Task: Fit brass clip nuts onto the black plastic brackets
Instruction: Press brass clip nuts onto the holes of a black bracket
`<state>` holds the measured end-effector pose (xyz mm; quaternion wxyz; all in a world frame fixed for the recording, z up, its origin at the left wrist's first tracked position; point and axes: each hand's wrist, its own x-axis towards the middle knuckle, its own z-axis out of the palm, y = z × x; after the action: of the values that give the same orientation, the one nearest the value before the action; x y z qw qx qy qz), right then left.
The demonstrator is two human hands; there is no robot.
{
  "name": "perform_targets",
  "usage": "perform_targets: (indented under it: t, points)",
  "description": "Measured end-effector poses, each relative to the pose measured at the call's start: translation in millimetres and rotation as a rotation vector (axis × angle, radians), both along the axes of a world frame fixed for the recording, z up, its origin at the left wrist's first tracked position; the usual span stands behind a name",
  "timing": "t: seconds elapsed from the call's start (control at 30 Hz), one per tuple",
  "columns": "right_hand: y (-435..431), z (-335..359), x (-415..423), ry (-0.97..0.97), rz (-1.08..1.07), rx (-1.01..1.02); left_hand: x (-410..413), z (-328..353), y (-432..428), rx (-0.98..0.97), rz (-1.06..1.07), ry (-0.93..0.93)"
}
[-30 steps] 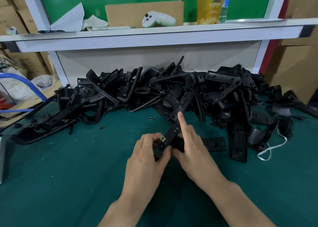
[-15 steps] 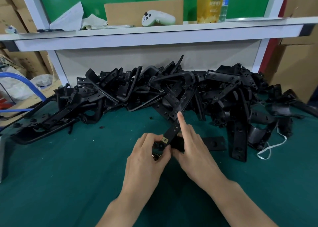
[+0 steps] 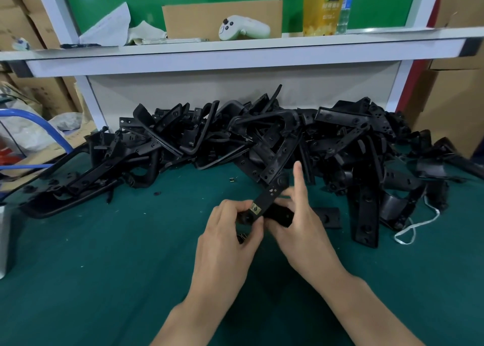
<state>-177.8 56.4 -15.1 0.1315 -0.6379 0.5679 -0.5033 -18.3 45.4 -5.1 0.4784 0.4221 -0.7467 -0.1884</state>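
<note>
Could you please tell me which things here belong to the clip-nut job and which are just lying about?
Job: held bracket, brass nut on its end, bracket pile.
Lying about: controller, bottle, cardboard box, white cord.

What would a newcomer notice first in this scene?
A heap of black plastic brackets stretches across the back of the green table. In front of it, the left hand and right hand hold one bracket with a brass clip nut on its near end. Above, a white shelf carries a yellow bottle and a white controller.
</note>
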Motion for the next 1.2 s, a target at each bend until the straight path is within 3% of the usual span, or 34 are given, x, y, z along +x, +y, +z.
perform_targets:
  t: [0.4, 0.73, 0.93, 1.2]
  points:
    - [6.1, 10.1, 1.2, 0.036, -0.059, 0.041, 0.1, -5.3, -4.9, 0.166, -0.050, 0.116]
    - [7.9, 17.3, 1.8, -0.020, -0.093, -0.008, 0.2, 1.7, -3.2, 0.019, -0.030, 0.088]
    - [13.2, 19.7, -0.5, 0.528, -0.125, -0.490, 3.8, 0.5, -4.1, 0.031, -0.040, 0.107]
    - [10.3, 20.5, 10.4, 0.796, -0.281, -0.795, 8.3, 0.3, -7.2, 0.035, -0.010, 0.150]
